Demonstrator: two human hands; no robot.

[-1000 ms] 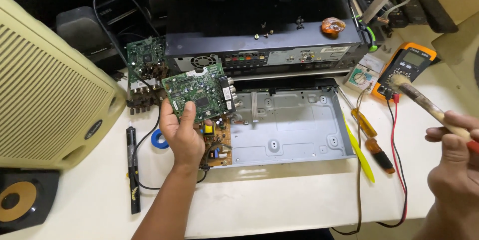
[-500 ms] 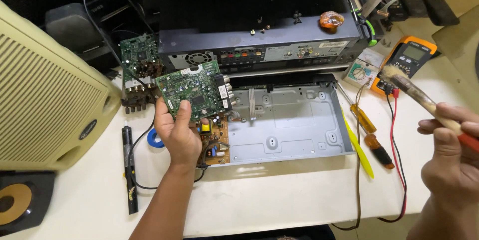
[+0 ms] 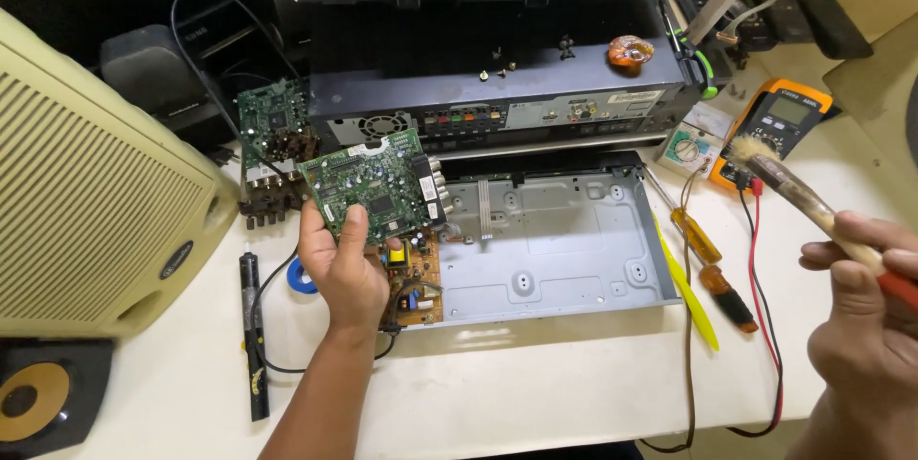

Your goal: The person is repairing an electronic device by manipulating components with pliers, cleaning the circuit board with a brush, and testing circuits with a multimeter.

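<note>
My left hand (image 3: 349,273) holds a green circuit board (image 3: 378,192) by its lower edge, tilted up above the left end of an open grey metal chassis (image 3: 555,240). A brown power board (image 3: 416,278) lies in the chassis just under that hand. My right hand (image 3: 865,326) is at the right edge, gripping a paintbrush (image 3: 798,194) with a red handle. Its bristles point up and left, close to an orange multimeter (image 3: 776,125).
A black cover (image 3: 497,87) stands behind the chassis with loose screws on it. A second green board (image 3: 273,135) lies at left beside a beige speaker (image 3: 96,202). Screwdrivers (image 3: 703,264), a yellow tool (image 3: 688,293), a red lead (image 3: 765,288) and a soldering iron (image 3: 253,326) lie on the white table (image 3: 535,383).
The view has shifted slightly. My left hand still holds the board, moved a little to the left. My right hand with the brush has dropped lower.
</note>
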